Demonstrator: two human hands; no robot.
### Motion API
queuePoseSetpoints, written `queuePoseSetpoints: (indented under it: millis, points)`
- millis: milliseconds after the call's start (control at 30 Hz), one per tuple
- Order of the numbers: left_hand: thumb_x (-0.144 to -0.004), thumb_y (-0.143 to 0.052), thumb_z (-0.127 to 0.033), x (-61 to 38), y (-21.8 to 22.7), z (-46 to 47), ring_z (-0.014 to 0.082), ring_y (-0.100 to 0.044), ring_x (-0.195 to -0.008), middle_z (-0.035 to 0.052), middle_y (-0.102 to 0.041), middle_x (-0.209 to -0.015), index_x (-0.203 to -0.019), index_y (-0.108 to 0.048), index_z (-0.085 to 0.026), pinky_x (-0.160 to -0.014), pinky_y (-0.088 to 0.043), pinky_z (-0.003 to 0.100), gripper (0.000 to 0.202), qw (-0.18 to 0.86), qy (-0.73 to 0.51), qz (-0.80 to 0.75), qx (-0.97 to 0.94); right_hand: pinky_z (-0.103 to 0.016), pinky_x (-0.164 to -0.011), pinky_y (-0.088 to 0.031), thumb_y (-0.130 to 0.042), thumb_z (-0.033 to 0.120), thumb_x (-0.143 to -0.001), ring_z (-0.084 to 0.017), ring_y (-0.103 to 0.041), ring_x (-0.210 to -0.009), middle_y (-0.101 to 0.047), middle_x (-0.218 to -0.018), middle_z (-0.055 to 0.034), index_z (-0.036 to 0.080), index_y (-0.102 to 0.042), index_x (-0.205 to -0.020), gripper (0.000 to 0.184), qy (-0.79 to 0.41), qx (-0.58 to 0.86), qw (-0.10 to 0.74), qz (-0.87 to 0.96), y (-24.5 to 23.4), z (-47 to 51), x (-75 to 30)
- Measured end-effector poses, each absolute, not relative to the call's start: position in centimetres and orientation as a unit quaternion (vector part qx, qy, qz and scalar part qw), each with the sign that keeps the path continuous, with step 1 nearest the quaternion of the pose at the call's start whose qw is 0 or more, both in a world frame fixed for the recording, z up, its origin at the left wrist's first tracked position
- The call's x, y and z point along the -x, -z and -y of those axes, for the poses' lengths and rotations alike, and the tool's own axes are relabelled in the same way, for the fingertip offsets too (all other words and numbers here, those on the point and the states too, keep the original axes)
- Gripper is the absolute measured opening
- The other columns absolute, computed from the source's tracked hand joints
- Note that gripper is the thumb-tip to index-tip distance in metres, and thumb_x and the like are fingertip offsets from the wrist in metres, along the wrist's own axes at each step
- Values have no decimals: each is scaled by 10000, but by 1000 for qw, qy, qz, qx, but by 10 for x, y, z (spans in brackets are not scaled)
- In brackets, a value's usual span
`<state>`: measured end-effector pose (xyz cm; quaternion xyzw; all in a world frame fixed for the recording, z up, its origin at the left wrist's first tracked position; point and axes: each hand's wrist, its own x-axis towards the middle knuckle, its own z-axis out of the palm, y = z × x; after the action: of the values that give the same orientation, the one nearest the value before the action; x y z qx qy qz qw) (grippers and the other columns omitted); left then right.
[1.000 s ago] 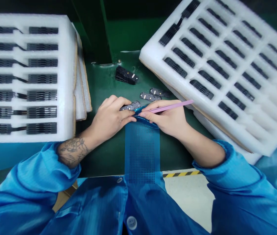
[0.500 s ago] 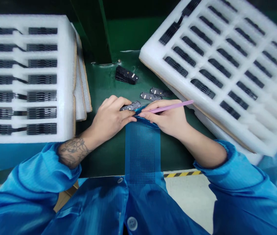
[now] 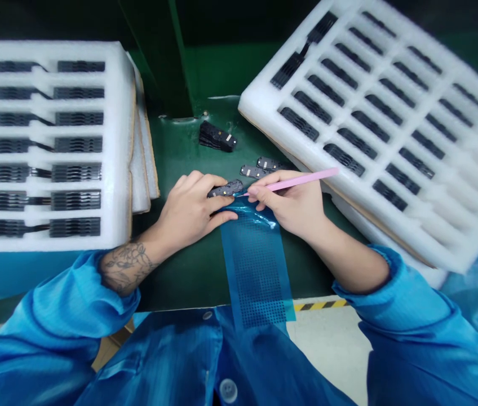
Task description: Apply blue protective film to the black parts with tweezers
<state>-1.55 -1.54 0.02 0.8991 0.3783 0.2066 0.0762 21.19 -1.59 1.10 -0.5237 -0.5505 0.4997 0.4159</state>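
My left hand (image 3: pixel 192 207) is closed around a small black plastic part (image 3: pixel 229 187), pinching it between thumb side and fingers just over the table. Held like a pen in my right hand (image 3: pixel 296 206) is a pair of pink tweezers (image 3: pixel 306 177). Their tip meets the near edge of the black part, by my left fingertips; what is at the tip is too small to make out. Below both hands lies a blue film sheet (image 3: pixel 260 265) with rows of tiny dark squares, its far end curled and shiny. Two similar black parts (image 3: pixel 252 171) lie just beyond my right hand.
Farther back stands a stack of black parts (image 3: pixel 217 137). White foam trays (image 3: pixel 116 141) filled with black parts are piled at left. Another foam tray (image 3: pixel 260 107) lies angled at right, on more layers. A green post (image 3: pixel 158 62) rises behind the green table (image 3: pixel 171 276).
The blue sheet's near end has swung right, and its far end has slid out from under my fingers. My right hand has shifted slightly right with the tweezers, and its fingers have loosened from the film.
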Motion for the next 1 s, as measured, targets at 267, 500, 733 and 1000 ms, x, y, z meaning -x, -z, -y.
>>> queuePoseSetpoints:
  millis: [267, 500, 733, 1000]
  points:
    - [-985, -594, -250, 19, 0, 16, 207, -584, -1002, 57, -697, -1193, -1042, -766, -262, -850, -490, 368, 182, 97, -246, -386, -883, -255, -575, -604, -850, 374, -774, -153, -727, -594, -754, -671, -40, 169, -733, -758, 237, -517, 529, 439, 510, -13, 12, -214]
    - [-980, -597, -232, 20, -3, 19, 214, -587, -999, 26, -701, -1215, -1042, -736, -276, -795, -453, 367, 158, 95, -207, -352, -908, -262, -565, -622, -855, 372, -766, -171, -743, -591, -759, -664, -46, 166, -723, -747, 246, -538, 524, 445, 488, -16, 10, -221]
    - [-974, -602, -248, 17, -5, 18, 216, -608, -1002, 60, -717, -1187, -1127, -654, -181, -863, -513, 383, 175, 126, -208, -366, -898, -260, -585, -589, -876, 408, -733, -163, -725, -617, -748, -668, -39, 171, -725, -751, 282, -510, 533, 422, 527, -11, 10, -221]
    - [-963, -624, -218, 17, -2, 17, 194, -638, -1001, 56, -733, -1149, -1046, -697, -182, -910, -555, 361, 116, 120, -237, -343, -901, -278, -556, -556, -853, 468, -744, -159, -682, -581, -732, -655, -42, 171, -733, -753, 320, -478, 551, 408, 549, -8, 13, -217]
